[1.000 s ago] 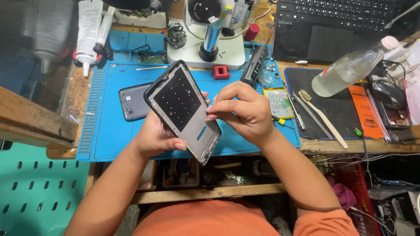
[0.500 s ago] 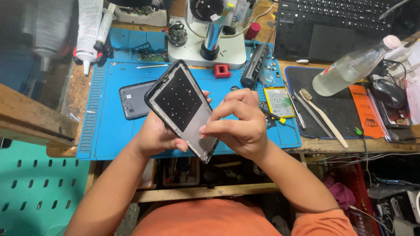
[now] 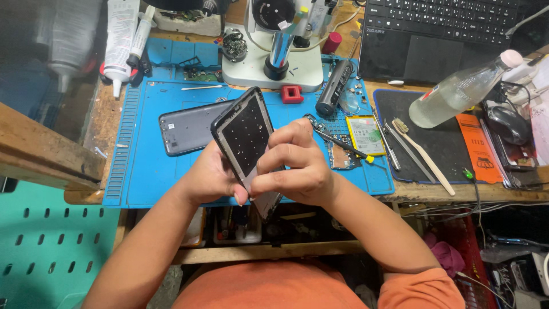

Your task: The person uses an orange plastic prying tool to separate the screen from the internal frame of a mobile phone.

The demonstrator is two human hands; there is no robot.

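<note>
A dark phone frame (image 3: 245,136) with a metal inner plate is held tilted above the near edge of the blue work mat (image 3: 143,166). My left hand (image 3: 210,176) cups it from behind and below. My right hand (image 3: 297,166) grips its lower right edge, fingers curled over the frame. A grey phone back cover (image 3: 186,131) lies flat on the mat just behind the frame. A small circuit board (image 3: 342,155) and a phone battery (image 3: 366,134) lie on the mat to the right of my right hand.
A microscope stand (image 3: 274,63) sits at the back centre, with a black cylindrical tool (image 3: 333,88) and a red block (image 3: 291,93) near it. A plastic bottle (image 3: 457,91), toothbrush (image 3: 423,154), tweezers, laptop (image 3: 440,34) and mouse (image 3: 508,123) are at the right. Glue tubes (image 3: 120,43) lie back left.
The phone frame has turned more upright and shifted slightly toward me. My right hand has slid down to its lower edge, fingers curling tighter over it.
</note>
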